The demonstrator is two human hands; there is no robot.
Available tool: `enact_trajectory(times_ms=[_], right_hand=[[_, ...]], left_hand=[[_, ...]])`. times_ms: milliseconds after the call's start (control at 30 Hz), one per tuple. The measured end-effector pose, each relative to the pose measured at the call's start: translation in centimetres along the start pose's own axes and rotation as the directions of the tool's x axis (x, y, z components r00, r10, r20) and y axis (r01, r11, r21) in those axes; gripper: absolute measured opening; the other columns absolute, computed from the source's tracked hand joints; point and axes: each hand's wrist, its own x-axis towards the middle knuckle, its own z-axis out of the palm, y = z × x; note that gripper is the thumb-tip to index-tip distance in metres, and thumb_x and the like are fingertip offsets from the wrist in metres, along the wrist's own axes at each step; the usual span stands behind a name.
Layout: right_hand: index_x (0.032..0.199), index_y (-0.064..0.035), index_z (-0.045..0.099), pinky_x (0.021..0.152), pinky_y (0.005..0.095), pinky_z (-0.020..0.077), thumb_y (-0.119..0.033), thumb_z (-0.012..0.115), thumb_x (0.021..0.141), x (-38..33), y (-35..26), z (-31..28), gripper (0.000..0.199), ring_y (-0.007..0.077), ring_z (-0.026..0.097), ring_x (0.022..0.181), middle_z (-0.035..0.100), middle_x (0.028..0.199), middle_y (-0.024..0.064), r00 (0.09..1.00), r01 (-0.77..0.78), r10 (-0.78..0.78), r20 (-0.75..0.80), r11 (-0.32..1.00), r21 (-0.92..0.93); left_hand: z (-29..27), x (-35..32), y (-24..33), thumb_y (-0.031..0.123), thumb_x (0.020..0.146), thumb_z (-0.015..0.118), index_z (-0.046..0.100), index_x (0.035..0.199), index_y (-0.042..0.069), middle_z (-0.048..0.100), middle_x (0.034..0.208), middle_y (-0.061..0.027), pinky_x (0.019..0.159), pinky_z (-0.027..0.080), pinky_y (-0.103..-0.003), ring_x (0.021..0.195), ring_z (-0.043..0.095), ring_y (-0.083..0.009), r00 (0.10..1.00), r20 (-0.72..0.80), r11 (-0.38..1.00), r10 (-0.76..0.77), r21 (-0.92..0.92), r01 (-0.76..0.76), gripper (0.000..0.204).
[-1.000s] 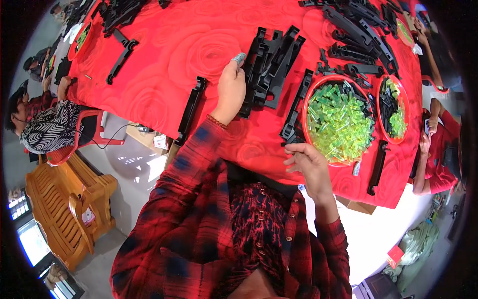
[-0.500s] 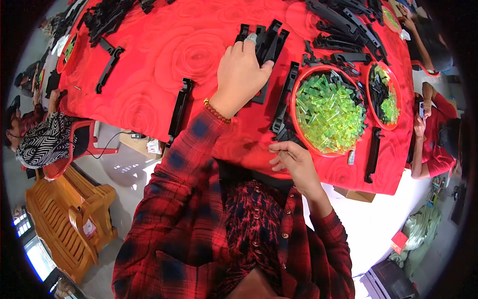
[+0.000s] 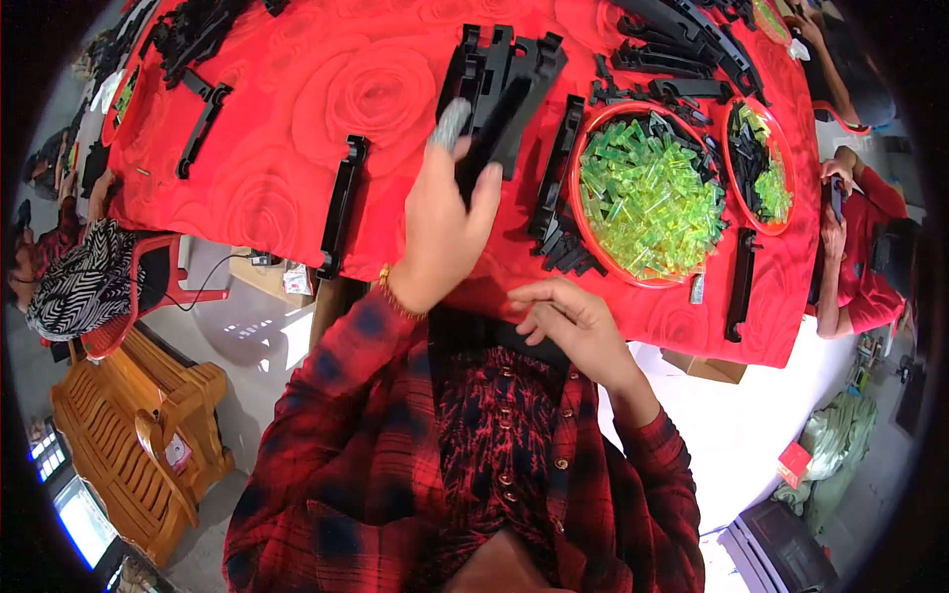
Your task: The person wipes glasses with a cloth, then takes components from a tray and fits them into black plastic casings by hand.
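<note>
My left hand (image 3: pixel 447 217), its wrapped grey fingertip stretched forward, pinches a long black plastic bar (image 3: pixel 497 121) between thumb and fingers. The bar is blurred, tilted, and its near end is partly covered by the hand. Beneath and beside it, several similar black plastic pieces (image 3: pixel 475 71) lie side by side on the red cloth. At the table's near edge hovers my right hand (image 3: pixel 583 336), fingers loosely bent and apart, with nothing seen in them. Another black bar (image 3: pixel 559 163) lies between the pile and a red-rimmed basket (image 3: pixel 579 203) of green-yellow translucent strips (image 3: pixel 652 203).
Single black bars lie at the left (image 3: pixel 343 208) and right (image 3: pixel 741 284). Small black parts (image 3: pixel 570 254) sit beside the basket. A second basket (image 3: pixel 788 203) holds black and green pieces. Black pieces heap up at the far right (image 3: pixel 682 40) and far left (image 3: pixel 193 35). A person in red (image 3: pixel 855 247) sits at right.
My left hand has drawn back toward me, lifting a black bar from the pile. My right hand has shifted slightly left and nearer to me. The view has tilted a little.
</note>
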Motion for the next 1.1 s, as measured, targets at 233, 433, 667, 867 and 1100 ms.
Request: enact_trajectory(times_ms=[233,433,667,867,1100], right_hand=[[0.122,-0.0023,0.060,0.068,0.0246,0.0530,-0.014,0.050,0.102,0.4,2.1,0.5,0.025,0.0110,0.064,0.080,0.066,0.100,0.0060,0.989,-0.085,0.088,0.115,0.996,-0.033],[0.118,-0.0004,0.059,0.067,0.0296,0.0536,-0.009,0.053,0.098,1.0,4.8,1.1,0.022,0.0144,0.066,0.080,0.065,0.097,0.0114,0.999,-0.009,0.001,-0.033,0.970,-0.244],[0.115,-0.0004,0.059,0.073,0.0431,0.0532,-0.001,0.055,0.092,0.8,5.4,-0.5,0.023,0.0406,0.062,0.087,0.061,0.099,0.0218,0.782,0.181,-0.568,-0.257,0.601,-0.779],[0.112,0.0015,0.060,0.072,0.0438,0.0533,-0.002,0.056,0.091,0.2,7.0,-1.9,0.022,0.0403,0.065,0.083,0.065,0.096,0.0231,0.724,0.048,-0.563,-0.399,0.618,-0.785],[0.121,-0.0004,0.059,0.066,0.0414,0.0543,-0.003,0.058,0.090,0.9,6.8,-1.4,0.031,0.0367,0.067,0.077,0.067,0.088,0.0219,0.690,0.102,-0.636,-0.347,0.560,-0.823]], left_hand=[[-2.4,-9.7,-0.5,0.010,0.089,0.067,0.044,0.136,-0.008,0.060,0.117,-0.0265,0.089,0.049,-0.043,0.105,0.061,-0.0402,0.990,0.123,0.998,-0.068,0.023,0.066,0.056],[-2.6,-13.2,-1.5,0.011,0.088,0.069,0.043,0.138,-0.007,0.058,0.122,-0.0245,0.095,0.043,-0.042,0.109,0.057,-0.0376,0.983,0.105,0.926,-0.151,0.362,0.103,0.059],[-2.7,-11.7,-1.1,0.014,0.081,0.072,0.050,0.112,-0.007,0.058,0.107,-0.0239,0.089,0.041,-0.050,0.099,0.052,-0.0427,0.991,0.117,0.867,-0.071,0.498,0.004,0.043],[-3.3,-10.4,-0.2,0.013,0.081,0.072,0.054,0.112,-0.004,0.058,0.105,-0.0226,0.089,0.041,-0.049,0.098,0.053,-0.0399,0.987,0.137,0.847,0.089,0.511,-0.147,0.040],[-7.8,-10.8,7.2,0.011,0.091,0.057,0.063,0.099,-0.001,0.068,0.093,-0.0169,0.063,0.049,-0.036,0.064,0.061,-0.0275,0.938,0.201,0.887,0.282,-0.427,-0.175,0.016]])
